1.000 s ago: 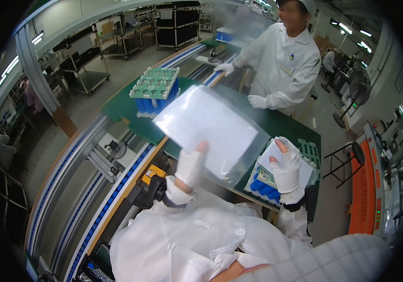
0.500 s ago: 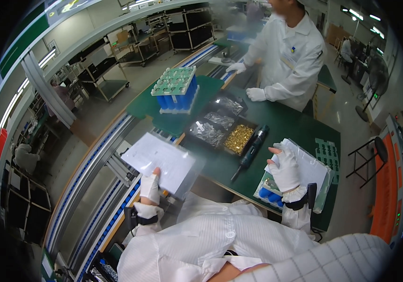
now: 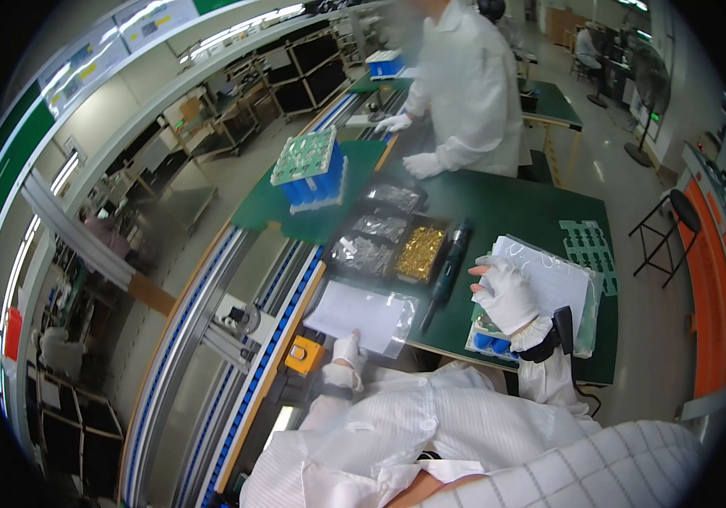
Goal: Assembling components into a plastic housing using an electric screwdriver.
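My left hand (image 3: 348,357), in a white glove, grips the near edge of a white paper sheet in a clear plastic sleeve (image 3: 350,311). The sleeve lies at the table's left edge, beside the parts trays. My right hand (image 3: 507,296), gloved with bare fingertips, has its fingers loosely bent and apart, with nothing visible between them. It is over the left side of a stack of white papers (image 3: 559,269). Partly hidden below this hand is a small block of blue cylindrical cells (image 3: 492,343) with a green top.
Black trays hold gold-coloured parts (image 3: 420,252) and silver parts (image 3: 363,254). A dark electric screwdriver (image 3: 448,275) lies beside them. A larger blue cell pack (image 3: 316,182) stands beyond the conveyor rail (image 3: 236,406). A co-worker (image 3: 469,93) stands across the table (image 3: 498,203).
My left hand has moved right with the sleeved sheet, from above the conveyor to the table edge. The view has shifted. My right hand stays over the papers.
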The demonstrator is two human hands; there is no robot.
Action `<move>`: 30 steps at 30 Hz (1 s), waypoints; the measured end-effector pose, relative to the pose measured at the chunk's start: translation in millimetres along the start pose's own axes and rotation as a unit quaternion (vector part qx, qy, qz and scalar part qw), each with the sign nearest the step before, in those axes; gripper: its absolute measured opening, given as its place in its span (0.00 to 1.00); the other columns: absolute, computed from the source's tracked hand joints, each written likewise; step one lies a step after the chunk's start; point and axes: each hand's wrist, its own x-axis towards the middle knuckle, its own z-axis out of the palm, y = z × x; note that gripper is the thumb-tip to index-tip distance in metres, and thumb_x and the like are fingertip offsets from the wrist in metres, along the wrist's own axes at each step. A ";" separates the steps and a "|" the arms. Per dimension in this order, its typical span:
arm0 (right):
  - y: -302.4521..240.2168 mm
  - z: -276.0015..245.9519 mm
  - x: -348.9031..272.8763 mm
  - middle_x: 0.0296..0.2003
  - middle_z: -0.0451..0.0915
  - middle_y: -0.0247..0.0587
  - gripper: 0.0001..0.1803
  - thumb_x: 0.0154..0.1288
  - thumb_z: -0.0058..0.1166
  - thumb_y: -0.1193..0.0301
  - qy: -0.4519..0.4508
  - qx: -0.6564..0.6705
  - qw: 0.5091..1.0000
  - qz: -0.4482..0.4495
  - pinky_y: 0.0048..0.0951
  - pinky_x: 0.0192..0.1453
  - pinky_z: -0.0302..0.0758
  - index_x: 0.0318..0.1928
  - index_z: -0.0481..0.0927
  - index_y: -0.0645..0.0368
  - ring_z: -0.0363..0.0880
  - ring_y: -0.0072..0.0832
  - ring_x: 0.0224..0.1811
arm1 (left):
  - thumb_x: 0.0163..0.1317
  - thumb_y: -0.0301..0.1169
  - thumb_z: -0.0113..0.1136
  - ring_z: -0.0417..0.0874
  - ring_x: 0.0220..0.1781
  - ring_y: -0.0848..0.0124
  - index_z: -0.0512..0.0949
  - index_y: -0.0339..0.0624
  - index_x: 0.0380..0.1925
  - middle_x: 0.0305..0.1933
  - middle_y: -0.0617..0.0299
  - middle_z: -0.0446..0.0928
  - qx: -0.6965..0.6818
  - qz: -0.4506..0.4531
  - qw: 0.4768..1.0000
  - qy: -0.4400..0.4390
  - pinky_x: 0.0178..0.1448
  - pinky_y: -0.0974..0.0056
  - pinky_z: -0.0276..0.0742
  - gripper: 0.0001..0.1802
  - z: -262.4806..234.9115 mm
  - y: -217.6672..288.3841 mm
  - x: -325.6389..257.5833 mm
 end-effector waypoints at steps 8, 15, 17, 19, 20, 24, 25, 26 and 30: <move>4.9 1.3 2.4 0.44 0.80 0.43 0.10 0.57 0.59 0.68 -0.031 0.032 0.999 0.029 0.39 0.55 0.74 0.40 0.83 0.56 0.77 0.43 0.49 | 0.71 0.42 0.52 0.70 0.21 0.73 0.73 0.45 0.40 0.29 0.62 0.72 -0.095 -0.039 0.992 -0.069 0.19 0.72 0.65 0.12 18.5 8.6 -9.2; 16.2 7.0 0.9 0.38 0.82 0.44 0.09 0.60 0.57 0.67 0.001 -0.012 1.000 0.023 0.40 0.52 0.75 0.36 0.82 0.58 0.80 0.42 0.45 | 0.64 0.67 0.43 0.76 0.28 0.68 0.74 0.46 0.49 0.42 0.57 0.79 -0.036 -0.189 0.913 -0.361 0.30 0.65 0.75 0.35 -7.7 -2.3 -42.8; 18.5 9.5 0.2 0.39 0.82 0.44 0.09 0.60 0.57 0.67 -0.008 -0.012 0.999 0.038 0.39 0.53 0.75 0.37 0.82 0.58 0.79 0.42 0.45 | 0.62 0.66 0.47 0.79 0.35 0.69 0.76 0.43 0.50 0.46 0.56 0.79 0.089 -0.136 0.910 -0.381 0.40 0.63 0.77 0.37 -9.5 -1.9 -51.2; 18.0 9.6 0.7 0.40 0.81 0.44 0.10 0.60 0.58 0.66 -0.013 -0.011 0.999 0.046 0.39 0.53 0.75 0.38 0.82 0.59 0.79 0.42 0.45 | 0.63 0.65 0.49 0.79 0.37 0.70 0.77 0.43 0.49 0.46 0.57 0.80 0.162 -0.079 0.894 -0.410 0.42 0.64 0.76 0.35 -3.5 9.8 -54.3; 16.7 7.9 3.4 0.40 0.82 0.44 0.10 0.60 0.57 0.67 -0.023 -0.027 0.999 0.040 0.39 0.52 0.75 0.38 0.82 0.59 0.79 0.43 0.45 | 0.64 0.63 0.50 0.79 0.37 0.71 0.78 0.42 0.48 0.45 0.58 0.80 0.184 -0.031 0.892 -0.412 0.43 0.65 0.76 0.34 2.0 18.8 -56.1; 4.1 -20.2 1.5 0.41 0.81 0.43 0.11 0.60 0.60 0.66 0.011 0.082 0.997 0.001 0.37 0.54 0.75 0.41 0.82 0.58 0.80 0.40 0.47 | 0.67 0.54 0.54 0.79 0.35 0.73 0.78 0.39 0.45 0.40 0.60 0.81 0.130 0.031 0.893 -0.430 0.40 0.67 0.75 0.27 44.9 50.3 -69.4; 1.9 -34.8 1.0 0.41 0.81 0.43 0.12 0.60 0.61 0.67 -0.007 0.120 0.993 0.011 0.36 0.55 0.75 0.43 0.82 0.57 0.80 0.39 0.48 | 0.67 0.54 0.54 0.79 0.34 0.73 0.79 0.39 0.43 0.39 0.60 0.82 0.134 0.048 0.893 -0.428 0.37 0.67 0.74 0.26 58.3 58.4 -71.3; 4.4 -60.5 -12.7 0.43 0.80 0.42 0.14 0.61 0.61 0.68 0.055 0.116 0.991 -0.037 0.35 0.57 0.74 0.46 0.81 0.56 0.79 0.38 0.48 | 0.68 0.53 0.54 0.79 0.32 0.73 0.79 0.38 0.42 0.39 0.59 0.82 0.120 0.076 0.891 -0.431 0.34 0.67 0.73 0.26 70.9 64.4 -72.0; 21.4 -177.2 -71.3 0.36 0.77 0.33 0.10 0.62 0.52 0.76 0.239 0.114 0.959 0.100 0.24 0.45 0.75 0.44 0.79 0.57 0.76 0.21 0.37 | 0.71 0.51 0.50 0.79 0.29 0.71 0.78 0.37 0.41 0.32 0.58 0.80 0.108 0.200 0.900 -0.372 0.30 0.68 0.72 0.25 76.5 122.1 -56.1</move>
